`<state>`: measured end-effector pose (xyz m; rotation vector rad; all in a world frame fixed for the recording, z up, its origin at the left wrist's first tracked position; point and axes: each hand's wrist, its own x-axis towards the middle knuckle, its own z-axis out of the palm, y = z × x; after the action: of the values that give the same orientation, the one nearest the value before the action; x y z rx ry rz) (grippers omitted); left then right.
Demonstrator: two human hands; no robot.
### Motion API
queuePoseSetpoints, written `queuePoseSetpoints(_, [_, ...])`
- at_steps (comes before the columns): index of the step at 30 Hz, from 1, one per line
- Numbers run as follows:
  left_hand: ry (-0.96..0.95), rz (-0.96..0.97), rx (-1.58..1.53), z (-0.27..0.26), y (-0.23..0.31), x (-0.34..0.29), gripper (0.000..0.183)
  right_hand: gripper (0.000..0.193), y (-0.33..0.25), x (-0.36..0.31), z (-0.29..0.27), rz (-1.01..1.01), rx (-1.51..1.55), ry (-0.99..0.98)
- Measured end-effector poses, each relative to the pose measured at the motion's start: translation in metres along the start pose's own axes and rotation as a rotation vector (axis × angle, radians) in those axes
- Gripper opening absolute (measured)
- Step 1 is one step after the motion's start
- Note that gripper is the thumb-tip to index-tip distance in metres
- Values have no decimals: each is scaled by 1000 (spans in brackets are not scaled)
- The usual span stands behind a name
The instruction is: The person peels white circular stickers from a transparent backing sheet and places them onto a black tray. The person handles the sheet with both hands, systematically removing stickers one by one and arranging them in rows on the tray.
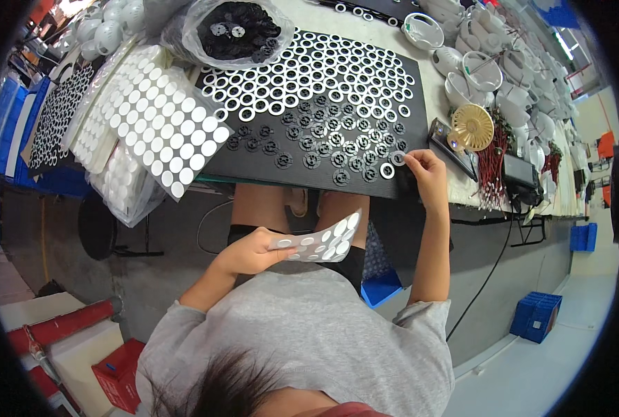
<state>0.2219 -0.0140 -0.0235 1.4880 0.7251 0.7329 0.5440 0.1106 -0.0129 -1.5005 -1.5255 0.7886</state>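
My left hand (252, 251) is closed on the edge of a bent sheet of round white stickers (339, 244), held over my lap. At the right front of a black board (240, 163), my right hand (429, 171) pinches a white ring (398, 157). Just below the fingertips, another white ring (387, 170) lies on the board. Nearby are several loose black round plastic parts (311, 160), each with a raised centre. Rows of black parts bearing white rings (344, 66) cover the far half of the board.
An open plastic bag (177, 31) of black parts stands at the far left. Larger sticker sheets (167, 132) overhang the table's left side. On the right are a phone-like device (448, 147), a gold fluted disc (473, 127), red wires (490, 170) and piled white housings (482, 69).
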Motion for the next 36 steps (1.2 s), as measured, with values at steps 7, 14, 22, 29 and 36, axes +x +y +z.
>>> queuePoseSetpoints(7, [5,-10,43,-2,6,2,26,16,2,0,8,23,-113,51])
queuePoseSetpoints(14, [8,9,55,-3,6,4,26,14,2,1,9,30,-169,68])
queuePoseSetpoints(22, [-17,-157,2,-11,20,3,28,11,4,0,13,12,-201,136])
queuePoseSetpoints(29, [153,-184,-437,-7,10,-3,33,18,-77,-54,37,-475,-213,-117])
queuePoseSetpoints(36, [236,24,-752,-4,19,8,42,33,-91,-94,72,-414,-44,-281])
